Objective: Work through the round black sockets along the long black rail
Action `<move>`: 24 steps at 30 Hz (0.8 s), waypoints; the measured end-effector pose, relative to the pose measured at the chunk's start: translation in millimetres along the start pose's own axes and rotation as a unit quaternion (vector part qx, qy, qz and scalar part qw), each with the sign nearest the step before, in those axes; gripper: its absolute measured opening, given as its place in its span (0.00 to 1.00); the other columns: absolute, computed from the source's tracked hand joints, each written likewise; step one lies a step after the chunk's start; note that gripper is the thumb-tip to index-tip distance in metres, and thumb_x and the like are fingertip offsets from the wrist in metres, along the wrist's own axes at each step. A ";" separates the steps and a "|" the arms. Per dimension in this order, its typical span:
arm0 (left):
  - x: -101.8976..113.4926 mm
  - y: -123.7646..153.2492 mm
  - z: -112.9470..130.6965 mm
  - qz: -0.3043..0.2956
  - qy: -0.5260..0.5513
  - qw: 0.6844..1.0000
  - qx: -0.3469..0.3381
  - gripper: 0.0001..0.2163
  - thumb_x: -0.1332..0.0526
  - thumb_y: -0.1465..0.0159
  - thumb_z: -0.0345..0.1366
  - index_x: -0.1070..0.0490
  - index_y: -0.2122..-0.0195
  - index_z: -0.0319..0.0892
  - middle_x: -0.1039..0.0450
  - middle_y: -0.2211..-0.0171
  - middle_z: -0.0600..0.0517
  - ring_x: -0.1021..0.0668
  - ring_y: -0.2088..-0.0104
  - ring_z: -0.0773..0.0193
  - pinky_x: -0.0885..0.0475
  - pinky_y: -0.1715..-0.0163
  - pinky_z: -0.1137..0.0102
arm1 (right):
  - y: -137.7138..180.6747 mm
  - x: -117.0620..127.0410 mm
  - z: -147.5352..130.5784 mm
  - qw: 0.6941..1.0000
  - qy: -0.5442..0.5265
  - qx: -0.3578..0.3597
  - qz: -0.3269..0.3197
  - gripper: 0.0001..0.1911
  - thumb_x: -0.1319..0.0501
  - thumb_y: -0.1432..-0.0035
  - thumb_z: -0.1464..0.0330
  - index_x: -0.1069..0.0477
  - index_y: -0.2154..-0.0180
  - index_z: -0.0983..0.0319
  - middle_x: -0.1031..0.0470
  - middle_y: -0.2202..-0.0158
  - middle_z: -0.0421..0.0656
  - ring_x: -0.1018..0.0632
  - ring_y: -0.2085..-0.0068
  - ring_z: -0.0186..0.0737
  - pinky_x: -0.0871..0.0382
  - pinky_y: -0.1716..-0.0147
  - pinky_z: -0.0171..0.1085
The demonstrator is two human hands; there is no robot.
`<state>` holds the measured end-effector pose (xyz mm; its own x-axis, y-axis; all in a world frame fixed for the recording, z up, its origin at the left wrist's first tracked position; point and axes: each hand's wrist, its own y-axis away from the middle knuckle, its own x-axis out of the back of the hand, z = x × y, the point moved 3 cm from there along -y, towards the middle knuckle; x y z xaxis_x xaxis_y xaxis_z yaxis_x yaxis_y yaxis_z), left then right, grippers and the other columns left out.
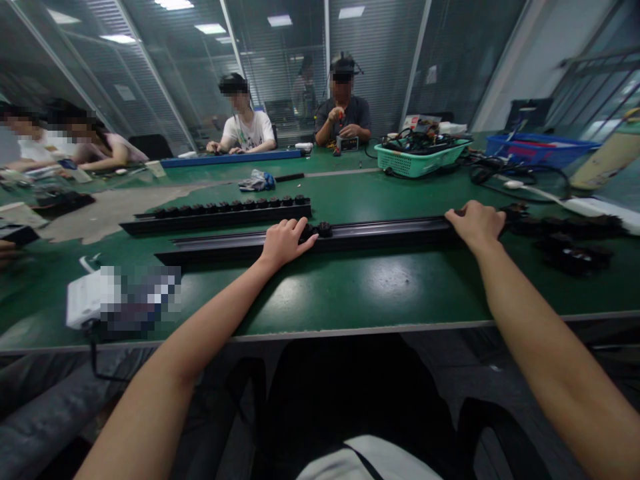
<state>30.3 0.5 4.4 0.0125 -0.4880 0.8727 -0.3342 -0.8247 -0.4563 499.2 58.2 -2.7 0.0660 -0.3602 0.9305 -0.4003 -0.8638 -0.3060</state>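
Observation:
A long black rail (385, 231) lies across the green table in front of me. My left hand (286, 241) is closed over the rail near its middle, fingers bent over the top and thumb pointing right. Small black round parts (325, 229) sit on the rail beside that thumb; some are partly hidden by the fingers. At the rail's right end, my right hand (476, 227) grips the end from above, its fingertips partly hidden. Behind lies a second black rail (220, 217), with a row of several similar black parts along it.
More black parts (575, 250) lie to the right. Farther back stand a green basket (420, 160) with cables and a blue tray (543, 152). A glove (257, 180) lies mid-table; a white box (93, 297) is at the left front. Several people sit around the table.

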 end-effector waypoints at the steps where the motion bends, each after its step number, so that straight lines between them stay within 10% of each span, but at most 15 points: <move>1: 0.2 0.0 0.2 0.000 0.000 1.000 -0.001 0.32 0.54 0.25 0.59 0.29 0.36 0.39 0.21 0.52 0.37 0.21 0.50 0.44 0.29 0.57 0.58 | -0.3 -0.4 0.2 1.000 0.002 0.001 0.002 0.26 0.44 0.32 0.55 0.20 0.48 0.69 0.20 0.54 0.66 0.24 0.55 0.57 0.43 0.54 0.50; 24: 0.9 0.0 1.8 -0.005 -0.009 1.000 0.007 0.32 0.54 0.25 0.59 0.29 0.36 0.40 0.20 0.51 0.38 0.21 0.49 0.45 0.30 0.59 0.59 | -2.9 -4.4 0.2 0.999 0.038 -0.012 0.006 0.29 0.46 0.30 0.53 0.21 0.47 0.70 0.19 0.50 0.62 0.21 0.48 0.59 0.35 0.47 0.50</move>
<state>32.1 -0.5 4.9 0.0333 -0.4844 0.8742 -0.3216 -0.8334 -0.4495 500.2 62.2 -6.0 -0.0078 -0.3424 0.9395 -0.4219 -0.8507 -0.3135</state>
